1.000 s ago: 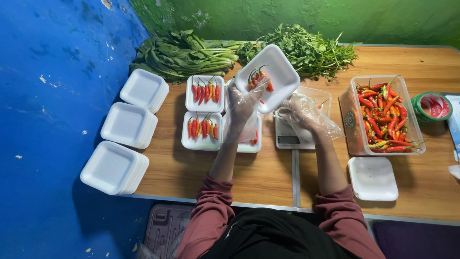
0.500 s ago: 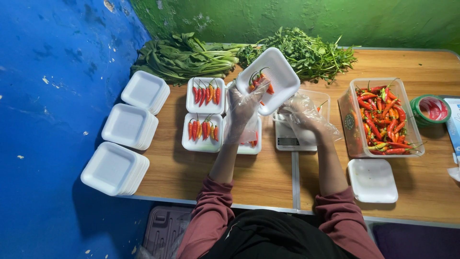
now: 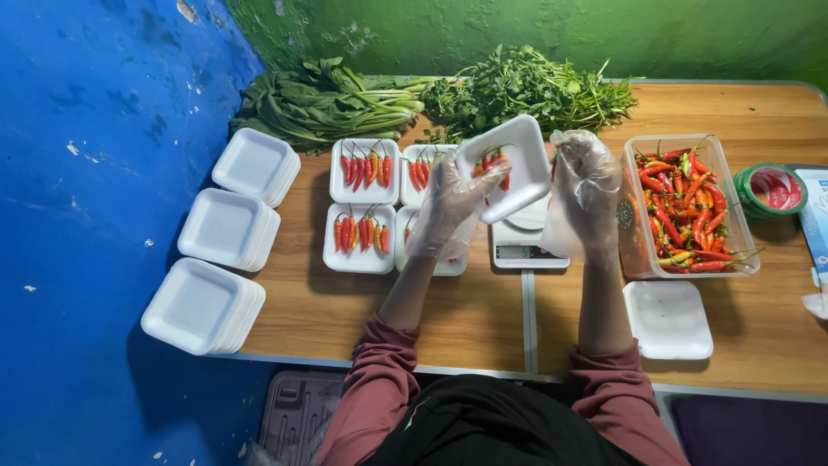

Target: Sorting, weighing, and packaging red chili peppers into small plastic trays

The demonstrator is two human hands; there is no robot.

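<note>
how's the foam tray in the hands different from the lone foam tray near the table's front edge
The held tray is lifted and tilted above the scale; the lone tray lies flat on the table. The held tray has a few red chilies in it; the lone tray is bare. The left hand grips the held tray, with the right hand beside it; nothing touches the lone tray. Both are white, square foam trays.
</note>
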